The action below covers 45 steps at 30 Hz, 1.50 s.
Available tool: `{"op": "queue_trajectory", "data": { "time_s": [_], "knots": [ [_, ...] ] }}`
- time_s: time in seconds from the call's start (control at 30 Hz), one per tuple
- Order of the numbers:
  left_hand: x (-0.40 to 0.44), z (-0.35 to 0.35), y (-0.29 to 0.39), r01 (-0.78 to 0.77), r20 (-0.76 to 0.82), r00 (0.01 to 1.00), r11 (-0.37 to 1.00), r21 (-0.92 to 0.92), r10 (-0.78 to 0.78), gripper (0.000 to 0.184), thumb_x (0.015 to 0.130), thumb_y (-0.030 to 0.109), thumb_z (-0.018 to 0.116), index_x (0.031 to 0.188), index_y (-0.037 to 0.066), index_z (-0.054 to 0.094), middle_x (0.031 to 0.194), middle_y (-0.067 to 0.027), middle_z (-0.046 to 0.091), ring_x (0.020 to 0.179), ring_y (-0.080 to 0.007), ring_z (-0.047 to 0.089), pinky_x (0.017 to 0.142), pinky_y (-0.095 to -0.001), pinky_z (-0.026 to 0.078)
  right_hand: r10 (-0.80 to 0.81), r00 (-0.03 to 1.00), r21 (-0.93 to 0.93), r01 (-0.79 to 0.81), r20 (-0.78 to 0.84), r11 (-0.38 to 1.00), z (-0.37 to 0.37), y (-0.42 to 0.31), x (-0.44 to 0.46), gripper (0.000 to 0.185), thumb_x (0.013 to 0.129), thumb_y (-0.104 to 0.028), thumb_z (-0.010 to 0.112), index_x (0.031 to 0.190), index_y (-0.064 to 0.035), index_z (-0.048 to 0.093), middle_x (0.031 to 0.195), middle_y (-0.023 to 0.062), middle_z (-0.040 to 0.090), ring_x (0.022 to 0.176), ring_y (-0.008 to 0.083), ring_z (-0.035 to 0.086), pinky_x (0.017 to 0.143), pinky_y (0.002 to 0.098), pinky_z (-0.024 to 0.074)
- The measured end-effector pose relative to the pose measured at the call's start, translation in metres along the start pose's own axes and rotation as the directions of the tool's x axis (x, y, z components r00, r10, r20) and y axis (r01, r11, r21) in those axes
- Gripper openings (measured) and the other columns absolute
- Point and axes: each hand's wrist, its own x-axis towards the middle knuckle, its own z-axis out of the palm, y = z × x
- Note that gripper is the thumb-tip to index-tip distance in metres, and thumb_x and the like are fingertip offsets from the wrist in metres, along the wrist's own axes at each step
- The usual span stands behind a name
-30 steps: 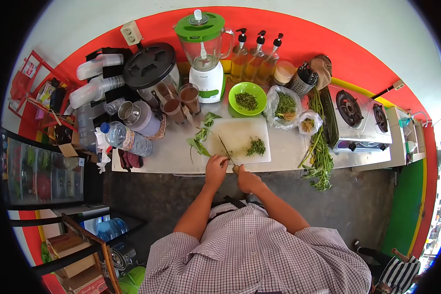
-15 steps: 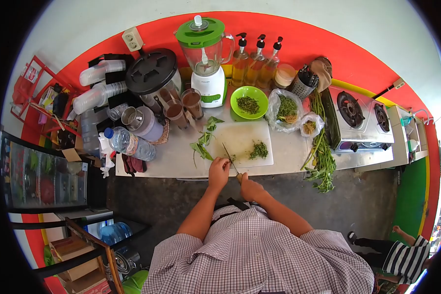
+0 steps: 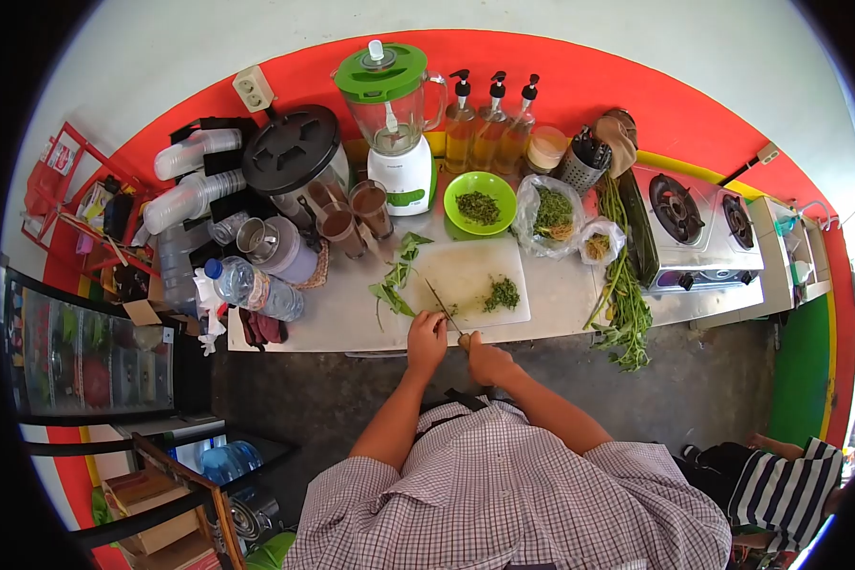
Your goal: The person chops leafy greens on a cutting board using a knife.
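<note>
My right hand [image 3: 489, 361] is closed round the handle of a knife [image 3: 444, 306], whose blade points forward and left over the near edge of the white cutting board [image 3: 465, 271]. My left hand [image 3: 427, 340] is beside the blade with its fingers pressed together; whatever they pinch is too small to make out. Chopped green leaves [image 3: 502, 294] lie in a small pile on the right part of the board. Whole leafy greens [image 3: 396, 285] lie along its left edge.
Behind the board stand a green bowl [image 3: 481, 220] of chopped greens and a blender [image 3: 399, 176]. Bags of chopped greens [image 3: 553, 211] and long leafy stalks [image 3: 620, 304] lie right, before a gas stove [image 3: 703, 228]. A water bottle [image 3: 256, 290] lies left. Another person [image 3: 779, 489] is at lower right.
The whole view has shifted slightly. Both hands and the knife keep nearly the same place at the board's near edge. The other person at lower right has moved a little.
</note>
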Motion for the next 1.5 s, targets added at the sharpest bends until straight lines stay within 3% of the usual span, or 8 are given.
{"op": "queue_trajectory", "data": {
  "time_s": [0.13,0.23,0.43,0.9,1.07,1.27,1.43,1.5],
  "knots": [
    [0.002,-0.002,0.0,0.016,0.004,1.0,1.0,-0.013,-0.016,0.012,0.087,0.004,0.067,0.097,-0.001,0.068,0.088,-0.0129,0.061,0.077,-0.0291,0.062,0.071,-0.0388,0.052,-0.005,1.0,0.016,0.005,0.0,1.0,0.009,0.002,-0.002,0.061,0.091,-0.012,0.054,0.144,0.0034,0.028,0.117,0.0282,0.068,0.109,0.0409,0.068,0.094,0.0481,0.0529],
    [0.002,0.001,0.003,0.049,-0.086,0.995,0.997,-0.057,-0.054,0.012,0.085,0.002,0.068,0.097,-0.001,0.068,0.086,-0.0124,0.062,0.072,-0.0258,0.063,0.066,-0.0357,0.053,0.0,0.997,0.079,0.006,-0.073,0.997,0.029,0.007,0.006,0.065,0.093,-0.023,0.06,0.142,0.0041,0.028,0.115,0.0306,0.067,0.11,0.0435,0.066,0.094,0.0518,0.0515],
    [0.002,0.003,-0.003,0.016,-0.063,0.998,1.0,-0.01,-0.016,0.014,0.084,0.002,0.069,0.098,0.0,0.068,0.086,-0.0128,0.062,0.072,-0.0263,0.062,0.066,-0.0358,0.053,-0.028,1.0,0.0,0.028,0.007,1.0,0.008,0.007,0.008,0.079,0.092,-0.026,0.063,0.15,0.0059,0.019,0.116,0.0302,0.067,0.111,0.043,0.066,0.095,0.0515,0.051],
    [0.001,-0.001,0.003,0.0,-0.047,0.999,0.997,0.077,0.003,0.012,0.087,0.005,0.067,0.098,0.001,0.068,0.087,-0.0126,0.061,0.075,-0.0283,0.062,0.069,-0.0381,0.051,-0.022,0.99,0.102,0.036,-0.136,0.994,0.036,0.003,0.005,0.061,0.092,-0.021,0.057,0.14,0.0055,0.03,0.114,0.0311,0.067,0.107,0.0448,0.067,0.093,0.053,0.0518],
    [0.0,-0.003,0.005,0.019,-0.022,1.0,0.996,0.082,-0.018,0.011,0.087,0.003,0.066,0.097,0.0,0.067,0.086,-0.0125,0.06,0.074,-0.0281,0.062,0.069,-0.038,0.052,-0.035,0.997,0.05,0.039,-0.063,0.998,0.011,0.001,-0.002,0.054,0.093,-0.018,0.051,0.139,0.0037,0.033,0.116,0.0307,0.067,0.108,0.0432,0.067,0.093,0.052,0.0524],
    [0.001,-0.004,0.003,-0.018,-0.058,0.998,1.0,0.02,0.019,0.008,0.087,0.001,0.067,0.095,0.0,0.067,0.082,-0.0127,0.061,0.068,-0.027,0.061,0.064,-0.0356,0.051,-0.036,0.992,0.112,0.05,-0.118,0.992,0.035,0.005,0.007,0.056,0.091,-0.023,0.059,0.134,0.0051,0.034,0.113,0.0317,0.067,0.106,0.0452,0.067,0.091,0.0533,0.0527],
    [0.003,-0.011,-0.001,-0.006,-0.053,0.999,0.992,-0.129,-0.001,0.008,0.093,0.005,0.063,0.096,-0.001,0.065,0.082,-0.0112,0.061,0.068,-0.0241,0.062,0.065,-0.0347,0.051,-0.061,0.981,0.136,0.087,-0.182,0.987,0.026,0.003,0.003,0.051,0.091,-0.027,0.063,0.124,0.0029,0.038,0.109,0.0317,0.067,0.102,0.0462,0.067,0.087,0.0549,0.0534],
    [0.002,-0.01,-0.003,0.018,-0.063,0.998,0.986,-0.167,-0.029,0.007,0.094,0.005,0.062,0.096,-0.002,0.062,0.08,-0.0104,0.06,0.067,-0.0224,0.06,0.064,-0.034,0.05,-0.042,0.953,0.212,0.11,-0.3,0.971,0.033,0.001,-0.001,0.044,0.092,-0.025,0.06,0.122,0.0006,0.041,0.103,0.0291,0.069,0.097,0.0474,0.068,0.085,0.0551,0.0545]
  ]
}}
